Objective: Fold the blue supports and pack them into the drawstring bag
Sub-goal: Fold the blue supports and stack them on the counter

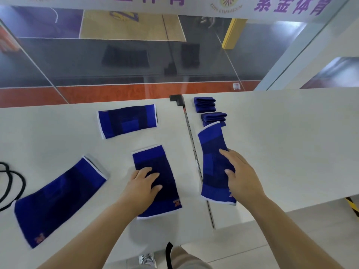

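Blue supports [157, 179]: knitted cloth, matt; table [281, 144] smooth, perhaps laminate.

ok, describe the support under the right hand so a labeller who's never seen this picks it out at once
Find the metal seam splitting the white table; the support under the right hand is the only flat one right of it. It lies lengthwise, its far end by two small folded blue stacks, with the right hand on its right edge. The other three flat supports are left of the seam.

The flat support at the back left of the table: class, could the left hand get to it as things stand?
Probably yes. The left hand rests on the middle support, and only bare table lies between it and the back-left support.
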A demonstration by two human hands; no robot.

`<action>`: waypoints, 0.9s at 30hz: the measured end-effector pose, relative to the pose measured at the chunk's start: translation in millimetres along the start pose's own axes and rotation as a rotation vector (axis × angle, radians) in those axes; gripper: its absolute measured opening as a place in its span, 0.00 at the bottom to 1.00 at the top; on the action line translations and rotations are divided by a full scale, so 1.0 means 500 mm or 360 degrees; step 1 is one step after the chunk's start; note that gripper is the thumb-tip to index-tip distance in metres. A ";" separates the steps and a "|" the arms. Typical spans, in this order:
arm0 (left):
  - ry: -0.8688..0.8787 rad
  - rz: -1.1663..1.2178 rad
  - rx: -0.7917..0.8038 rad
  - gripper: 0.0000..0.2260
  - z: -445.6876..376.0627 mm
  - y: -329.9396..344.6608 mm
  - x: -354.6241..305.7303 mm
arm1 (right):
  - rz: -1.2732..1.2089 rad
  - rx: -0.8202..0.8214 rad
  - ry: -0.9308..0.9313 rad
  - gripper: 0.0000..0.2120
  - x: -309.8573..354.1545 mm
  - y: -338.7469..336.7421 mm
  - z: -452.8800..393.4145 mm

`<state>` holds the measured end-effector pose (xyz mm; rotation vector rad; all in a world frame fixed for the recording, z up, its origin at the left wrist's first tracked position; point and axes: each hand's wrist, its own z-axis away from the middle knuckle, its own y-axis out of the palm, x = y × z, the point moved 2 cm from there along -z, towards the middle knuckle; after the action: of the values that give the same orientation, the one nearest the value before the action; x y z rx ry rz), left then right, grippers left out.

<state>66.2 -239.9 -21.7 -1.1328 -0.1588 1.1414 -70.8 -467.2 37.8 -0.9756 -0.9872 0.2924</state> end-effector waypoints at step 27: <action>-0.0628 0.1177 -0.0106 0.05 0.011 0.009 0.078 | -0.0206 0.0746 -0.0074 0.29 0.098 0.249 -0.075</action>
<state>78.3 -206.1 -39.0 -1.0359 -0.0800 2.0296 11.6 -388.0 -41.5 -0.4786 -0.9620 0.4169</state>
